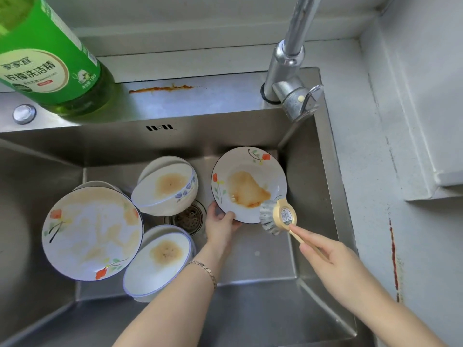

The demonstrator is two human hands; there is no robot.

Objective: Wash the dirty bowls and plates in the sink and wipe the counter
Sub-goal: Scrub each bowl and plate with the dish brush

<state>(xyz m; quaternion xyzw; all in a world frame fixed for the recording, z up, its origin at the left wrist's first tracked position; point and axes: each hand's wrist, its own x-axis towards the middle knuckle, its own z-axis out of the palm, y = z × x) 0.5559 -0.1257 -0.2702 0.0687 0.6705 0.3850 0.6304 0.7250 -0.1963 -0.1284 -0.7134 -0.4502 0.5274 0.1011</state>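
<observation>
Right grip (333, 261) pinches a brush (278, 216) handle, its barcode-stickered head at the edge of the stained plate (248, 184), which the left grip (220, 225) holds tilted in the sink (263, 259) beside dirty bowls (165, 186). Behind, a green bottle (50, 58) reads 柠檬洗洁精.

We look down into a steel sink (313, 186) holding soiled white dishes painted with flowers. At the left a large plate (92, 234), smeared pale orange, lies tilted on another dish whose rim shows behind it. Beside it are a far bowl (165, 189) and a near bowl (157, 264), each with a brown patch inside and each nested in another bowl. At the right a small plate (248, 184) with a brown sauce stain is tilted up, its lower rim gripped by the left hand (221, 221). The right hand (333, 261) holds a wire-headed brush (278, 216) at the plate's lower right rim. The grey counter (370, 151) on the right bears a red streak (393, 259).
</observation>
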